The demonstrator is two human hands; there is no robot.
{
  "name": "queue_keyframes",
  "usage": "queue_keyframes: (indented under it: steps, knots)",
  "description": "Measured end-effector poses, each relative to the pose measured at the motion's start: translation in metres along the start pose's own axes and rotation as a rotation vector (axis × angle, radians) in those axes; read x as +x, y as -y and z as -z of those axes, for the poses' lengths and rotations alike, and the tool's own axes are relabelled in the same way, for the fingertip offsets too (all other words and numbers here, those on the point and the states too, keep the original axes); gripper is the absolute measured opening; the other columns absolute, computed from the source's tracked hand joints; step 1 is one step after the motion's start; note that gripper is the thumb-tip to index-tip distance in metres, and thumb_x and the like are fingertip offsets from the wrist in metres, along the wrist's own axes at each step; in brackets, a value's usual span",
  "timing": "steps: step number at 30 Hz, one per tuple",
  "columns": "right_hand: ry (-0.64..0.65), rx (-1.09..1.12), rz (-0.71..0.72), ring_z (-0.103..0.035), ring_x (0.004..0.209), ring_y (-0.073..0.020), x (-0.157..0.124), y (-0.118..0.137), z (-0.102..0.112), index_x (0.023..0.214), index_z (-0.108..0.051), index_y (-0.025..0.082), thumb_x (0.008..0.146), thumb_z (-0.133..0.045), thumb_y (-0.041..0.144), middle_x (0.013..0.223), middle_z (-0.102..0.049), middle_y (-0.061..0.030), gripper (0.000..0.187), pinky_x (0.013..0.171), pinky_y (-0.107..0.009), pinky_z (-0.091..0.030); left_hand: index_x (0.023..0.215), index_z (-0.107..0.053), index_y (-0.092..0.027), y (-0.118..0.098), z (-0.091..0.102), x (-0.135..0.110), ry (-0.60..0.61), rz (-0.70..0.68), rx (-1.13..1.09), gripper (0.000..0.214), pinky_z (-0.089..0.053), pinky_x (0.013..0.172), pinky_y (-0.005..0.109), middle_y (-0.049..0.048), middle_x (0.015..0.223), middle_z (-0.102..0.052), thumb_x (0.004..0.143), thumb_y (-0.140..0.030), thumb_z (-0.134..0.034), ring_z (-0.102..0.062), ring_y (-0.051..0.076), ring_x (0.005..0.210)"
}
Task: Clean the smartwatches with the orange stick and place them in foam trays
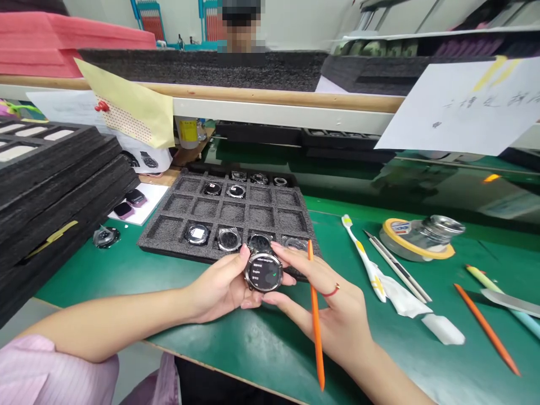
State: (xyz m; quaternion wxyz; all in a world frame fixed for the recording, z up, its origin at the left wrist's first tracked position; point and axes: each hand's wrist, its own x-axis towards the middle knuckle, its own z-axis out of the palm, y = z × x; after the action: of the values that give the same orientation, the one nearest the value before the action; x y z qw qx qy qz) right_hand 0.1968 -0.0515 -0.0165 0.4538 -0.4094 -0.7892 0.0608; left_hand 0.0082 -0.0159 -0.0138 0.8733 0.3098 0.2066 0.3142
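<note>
A round smartwatch body with a lit screen sits between both hands above the green table. My left hand cups it from the left, fingers curled under and thumb on its rim. My right hand touches its right edge with the fingertips and also holds an orange stick upright between the fingers. Just behind lies a black foam tray with several watch bodies in its front and back rows.
Black foam trays are stacked at the left. To the right lie a toothbrush, tweezers, a tape roll, white wipes and more sticks. Another person sits beyond the shelf.
</note>
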Motion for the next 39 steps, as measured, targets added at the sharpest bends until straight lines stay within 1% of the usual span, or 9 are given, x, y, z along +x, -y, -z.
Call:
queue_keyframes:
  steps: [6, 13, 15, 18, 20, 25, 31, 36, 39]
  knots:
    - [0.037, -0.004, -0.011, -0.072, 0.110, -0.0265, 0.001, 0.001, -0.002, 0.139, -0.057, 0.024, 0.088, -0.074, 0.036, 0.123, -0.074, -0.0111, 0.055, 0.099, -0.044, -0.059, 0.106, -0.074, -0.011, -0.001, 0.000, 0.000, 0.004, 0.015, -0.007, 0.054, -0.030, 0.052, 0.021, 0.0174, 0.102, -0.076, 0.086, -0.061, -0.070, -0.045, 0.007, 0.057]
    - [0.037, 0.006, -0.026, -0.072, 0.111, -0.0256, -0.001, -0.001, -0.004, 0.138, -0.056, 0.025, 0.087, -0.075, 0.036, 0.125, -0.073, -0.0103, 0.055, 0.100, -0.042, -0.058, 0.096, -0.074, -0.011, -0.003, -0.002, 0.000, -0.019, 0.014, 0.040, 0.055, -0.029, 0.053, 0.022, 0.0092, 0.080, -0.071, 0.082, -0.063, -0.072, -0.039, 0.007, 0.054]
    - [0.025, 0.013, -0.026, -0.072, 0.111, -0.0253, -0.001, -0.001, -0.005, 0.138, -0.056, 0.025, 0.087, -0.075, 0.036, 0.124, -0.073, -0.0100, 0.056, 0.100, -0.042, -0.058, 0.095, -0.074, -0.010, -0.004, -0.002, -0.001, -0.019, 0.013, 0.062, 0.056, -0.027, 0.053, 0.022, 0.0057, 0.070, -0.066, 0.082, -0.065, -0.071, -0.037, 0.007, 0.053]
    - [0.016, 0.009, -0.030, -0.073, 0.108, -0.0256, -0.001, 0.000, -0.007, 0.140, -0.056, 0.025, 0.088, -0.075, 0.037, 0.123, -0.074, -0.0104, 0.056, 0.097, -0.041, -0.059, 0.092, -0.073, -0.009, -0.004, 0.000, -0.001, -0.021, 0.013, 0.094, 0.061, -0.024, 0.051, 0.021, -0.0020, 0.052, -0.048, 0.084, -0.069, -0.066, -0.033, 0.008, 0.051]
    - [0.023, 0.000, -0.037, -0.073, 0.107, -0.0257, -0.001, 0.001, -0.007, 0.140, -0.056, 0.025, 0.088, -0.074, 0.038, 0.123, -0.074, -0.0103, 0.056, 0.096, -0.041, -0.060, 0.093, -0.073, -0.009, -0.003, 0.001, -0.001, -0.027, 0.012, 0.102, 0.062, -0.023, 0.050, 0.021, -0.0040, 0.049, -0.043, 0.083, -0.070, -0.066, -0.033, 0.008, 0.051]
    - [0.033, -0.002, -0.002, -0.071, 0.114, -0.0270, 0.001, 0.002, -0.007, 0.140, -0.056, 0.025, 0.088, -0.074, 0.036, 0.126, -0.072, -0.0113, 0.056, 0.100, -0.044, -0.059, 0.096, -0.070, -0.011, 0.001, 0.001, -0.001, -0.053, -0.002, 0.130, 0.061, -0.022, 0.049, 0.020, 0.0020, 0.065, -0.060, 0.081, -0.070, -0.067, -0.030, 0.005, 0.049]
    - [0.076, 0.020, 0.046, -0.070, 0.115, -0.0258, -0.001, 0.000, -0.011, 0.132, -0.054, 0.024, 0.087, -0.074, 0.029, 0.123, -0.073, -0.0114, 0.049, 0.097, -0.043, -0.060, 0.102, -0.068, -0.012, 0.009, 0.005, 0.000, -0.125, 0.053, 0.230, 0.068, -0.019, 0.044, 0.018, -0.0026, 0.061, -0.055, 0.079, -0.076, -0.064, -0.026, 0.003, 0.043]
    - [0.073, -0.033, 0.037, -0.074, 0.102, -0.0237, 0.000, -0.004, -0.006, 0.124, -0.057, 0.024, 0.083, -0.074, 0.027, 0.110, -0.076, -0.0084, 0.045, 0.088, -0.039, -0.061, 0.098, -0.070, -0.009, 0.016, 0.020, -0.002, -0.132, 0.078, 0.468, 0.082, -0.034, 0.044, 0.021, 0.0000, 0.055, -0.055, 0.081, -0.086, -0.046, -0.040, 0.009, 0.042]
    - [0.071, -0.140, -0.057, -0.076, 0.094, -0.0227, 0.004, -0.022, 0.010, 0.120, -0.061, 0.023, 0.083, -0.073, 0.032, 0.105, -0.077, -0.0072, 0.039, 0.083, -0.035, -0.062, 0.102, -0.072, -0.011, 0.013, 0.023, -0.009, -0.055, 0.117, 0.672, 0.077, -0.041, 0.047, 0.023, 0.0075, 0.074, -0.068, 0.085, -0.082, -0.046, -0.046, 0.009, 0.046]
